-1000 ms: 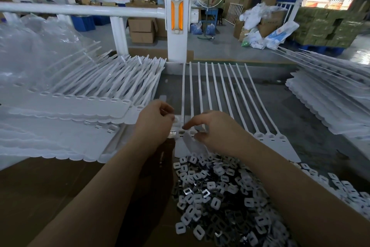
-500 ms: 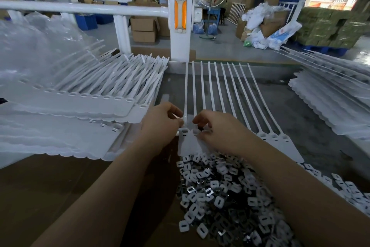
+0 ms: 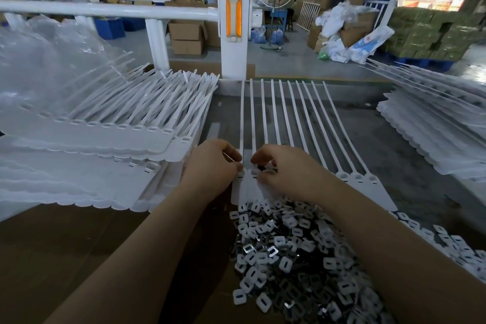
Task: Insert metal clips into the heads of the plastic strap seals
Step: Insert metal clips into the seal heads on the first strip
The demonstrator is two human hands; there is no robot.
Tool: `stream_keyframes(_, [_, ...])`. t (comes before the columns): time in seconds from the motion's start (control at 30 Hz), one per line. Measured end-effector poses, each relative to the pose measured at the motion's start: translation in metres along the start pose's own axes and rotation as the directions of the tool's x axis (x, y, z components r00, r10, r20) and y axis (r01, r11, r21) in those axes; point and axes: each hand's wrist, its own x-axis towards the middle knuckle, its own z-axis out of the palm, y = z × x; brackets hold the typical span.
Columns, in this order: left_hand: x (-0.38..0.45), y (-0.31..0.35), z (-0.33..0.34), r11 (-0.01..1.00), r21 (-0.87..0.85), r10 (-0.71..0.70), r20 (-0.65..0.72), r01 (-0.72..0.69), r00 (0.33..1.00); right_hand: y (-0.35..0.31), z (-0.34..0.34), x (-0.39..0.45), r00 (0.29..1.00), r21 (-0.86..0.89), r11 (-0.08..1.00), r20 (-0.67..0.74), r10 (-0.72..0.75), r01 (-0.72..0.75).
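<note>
A strip of joined white strap seals (image 3: 294, 124) lies flat before me, straps pointing away, heads near my hands. My left hand (image 3: 210, 166) has its fingers curled and pinches the head of the leftmost seal (image 3: 240, 176). My right hand (image 3: 286, 168) is curled over the neighbouring heads, fingertips pinched together at one of them; a dark bit shows under the fingers, and I cannot tell whether it is a clip. A heap of small metal clips and white plastic caps (image 3: 294, 258) lies just below my hands on brown cardboard.
Stacks of white seal strips (image 3: 105, 134) fill the left, partly under clear plastic bags (image 3: 39, 61). More strips (image 3: 434, 134) are piled at the right. A white post with an orange reflector (image 3: 234, 21) and a rail stand behind the grey table (image 3: 394, 160).
Both hands stay at the heads of the leftmost seals. The view has shifted slightly; the fingers have drawn a little closer together over the heads.
</note>
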Motion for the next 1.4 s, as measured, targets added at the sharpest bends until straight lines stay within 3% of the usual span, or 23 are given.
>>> stream_keyframes(0.37, [0.006, 0.002, 0.002, 0.998, 0.055, -0.041, 0.048, 0.039, 0.998, -0.001, -0.002, -0.002, 1.000, -0.012, 1.000, 0.015, -0.007, 0.008])
stream_keyframes(0.7, [0.012, 0.003, 0.007, 0.993, 0.025, -0.113, 0.052, 0.112, 0.992, 0.002, -0.012, -0.004, 0.985, -0.100, 0.993, 0.167, -0.041, 0.058])
stream_keyframes(0.87, [0.011, -0.002, 0.010, 0.994, 0.074, -0.079, -0.033, 0.081, 0.996, 0.003, -0.008, -0.003, 0.981, -0.096, 0.992, 0.182, -0.063, 0.081])
stream_keyframes(1.0, [0.005, -0.003, 0.008, 0.987, 0.133, 0.106, -0.088, -0.094, 0.991, 0.000, -0.004, -0.003, 0.979, -0.084, 0.990, 0.177, -0.101, 0.117])
stream_keyframes(1.1, [-0.001, 0.002, -0.005, 0.963, 0.063, 0.260, 0.028, -0.262, 0.965, 0.000, -0.007, -0.002, 0.984, -0.006, 0.992, 0.132, -0.121, 0.123])
stream_keyframes(1.2, [-0.008, 0.008, -0.017, 0.927, -0.022, 0.362, 0.317, -0.375, 0.876, 0.002, -0.014, 0.001, 0.997, 0.078, 0.994, 0.036, -0.075, 0.072])
stream_keyframes(1.3, [-0.013, 0.013, -0.014, 0.904, -0.080, 0.401, 0.496, -0.419, 0.770, 0.004, -0.019, 0.002, 0.999, 0.105, 0.993, -0.002, -0.048, 0.048])
stream_keyframes(1.4, [-0.013, 0.016, -0.009, 0.897, -0.071, 0.394, 0.571, -0.435, 0.720, 0.004, -0.020, 0.001, 0.999, 0.117, 0.992, 0.018, -0.050, 0.047])
